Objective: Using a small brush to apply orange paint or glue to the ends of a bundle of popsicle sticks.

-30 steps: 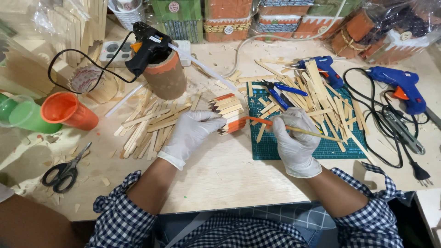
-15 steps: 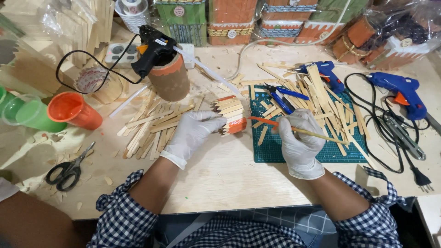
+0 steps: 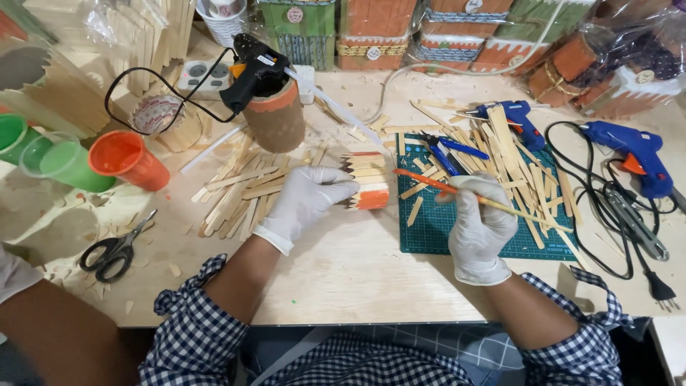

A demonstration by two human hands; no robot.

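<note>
The gloved left hand [image 3: 306, 202] is closed around a small holder of wooden sticks [image 3: 366, 180], which lies on its side on the desk [image 3: 343, 264], just left of the green cutting mat [image 3: 429, 229]. The holder's long axis runs left to right, with the pointed stick tips toward the palm and the orange-painted band on its near, lower side; the fingers hide its left end.

The gloved right hand [image 3: 480, 225] pinches a thin paintbrush [image 3: 457, 193]. The brush slants from lower right to upper left, its orange tip just beside the holder, though whether it touches the holder cannot be told.

Loose sticks [image 3: 236, 189] lie beyond the left hand. Along the far edge stand orange and green finished boxes [image 3: 371, 21] with small round pale labels, cut off by the frame; the wrapped ones at right are hard to make out.
</note>
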